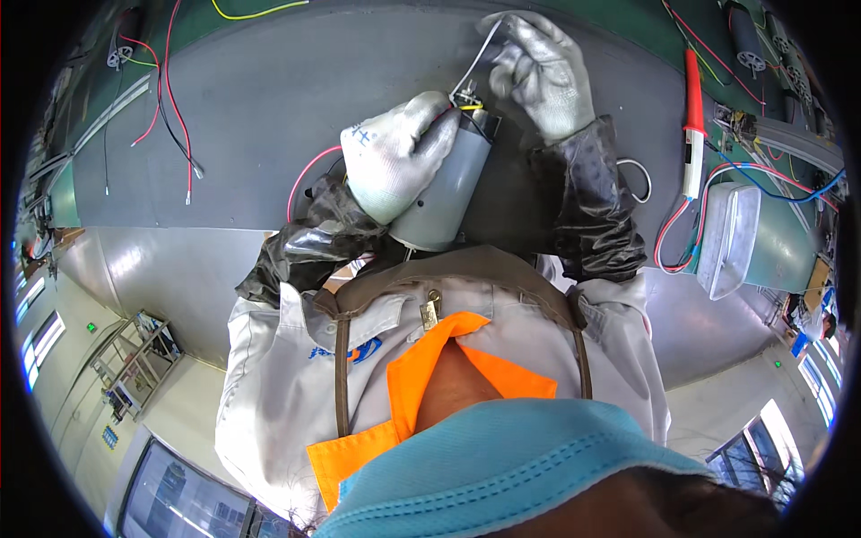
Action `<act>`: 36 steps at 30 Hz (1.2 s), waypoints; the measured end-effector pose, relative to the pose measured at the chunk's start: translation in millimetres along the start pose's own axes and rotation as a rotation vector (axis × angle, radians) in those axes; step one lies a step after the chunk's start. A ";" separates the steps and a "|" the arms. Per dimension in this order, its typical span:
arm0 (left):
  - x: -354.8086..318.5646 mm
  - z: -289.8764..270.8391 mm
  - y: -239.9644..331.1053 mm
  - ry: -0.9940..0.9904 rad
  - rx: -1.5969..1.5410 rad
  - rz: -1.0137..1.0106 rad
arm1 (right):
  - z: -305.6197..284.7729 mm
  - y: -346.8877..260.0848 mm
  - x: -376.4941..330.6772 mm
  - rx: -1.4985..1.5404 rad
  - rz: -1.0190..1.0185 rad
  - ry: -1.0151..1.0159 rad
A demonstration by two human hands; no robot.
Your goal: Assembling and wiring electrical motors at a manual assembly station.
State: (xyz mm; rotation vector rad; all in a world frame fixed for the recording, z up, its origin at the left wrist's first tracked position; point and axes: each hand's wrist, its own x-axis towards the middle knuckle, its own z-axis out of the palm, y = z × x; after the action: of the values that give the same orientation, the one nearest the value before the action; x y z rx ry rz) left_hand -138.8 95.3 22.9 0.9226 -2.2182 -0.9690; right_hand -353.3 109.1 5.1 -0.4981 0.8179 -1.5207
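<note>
The gray cylinder (446,193) sits at the near edge of the table (242,108), just before my apron (448,273). My gloved left hand (395,161) curls against its upper end, beside a yellow wire (472,108); I cannot tell what those fingers grip. My right hand (543,76), blurred, pinches a white strip (475,61). Rightward lies a red-and-white tool (694,103).
</note>
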 end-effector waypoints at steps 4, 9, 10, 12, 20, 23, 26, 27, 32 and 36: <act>6.9 0.1 -20.3 -0.004 0.222 0.328 | 31.1 -2.7 -15.1 -0.399 0.127 -0.069; 13.9 -33.1 -26.5 -0.360 0.566 0.654 | 41.2 -7.3 -67.4 -0.487 0.264 0.138; 14.9 -31.1 -25.0 -0.380 0.541 0.671 | 30.7 -6.6 -70.2 -0.436 0.246 0.110; 18.8 -25.3 -26.7 -0.390 0.486 0.689 | 21.8 -20.6 -53.9 -0.499 0.168 0.048; 6.4 -15.0 -15.4 -0.453 0.602 0.608 | 38.2 -0.3 4.3 -0.389 0.008 -0.041; 7.1 -18.8 -3.1 -0.314 0.685 0.454 | 1.7 -25.5 -13.3 -1.145 -0.590 -0.028; 18.0 -30.0 -2.3 -0.279 0.558 0.482 | -49.5 -68.0 -103.0 -1.946 -0.972 0.154; 24.7 -26.7 -3.3 -0.250 0.516 0.531 | -66.2 -64.5 -135.9 -1.672 -0.651 0.377; 56.1 -0.5 -17.3 -0.327 0.100 0.537 | -68.7 11.1 -239.0 -1.934 -0.157 0.491; 69.3 -6.5 0.1 -0.630 -0.602 -0.155 | -37.5 30.8 -276.8 -1.967 -0.058 0.534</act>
State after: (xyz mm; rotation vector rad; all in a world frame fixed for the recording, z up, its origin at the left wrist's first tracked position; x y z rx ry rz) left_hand -177.1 40.0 40.8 0.5497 -2.1005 -2.0799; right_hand -324.0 388.5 1.1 -1.4786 2.6286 -0.3576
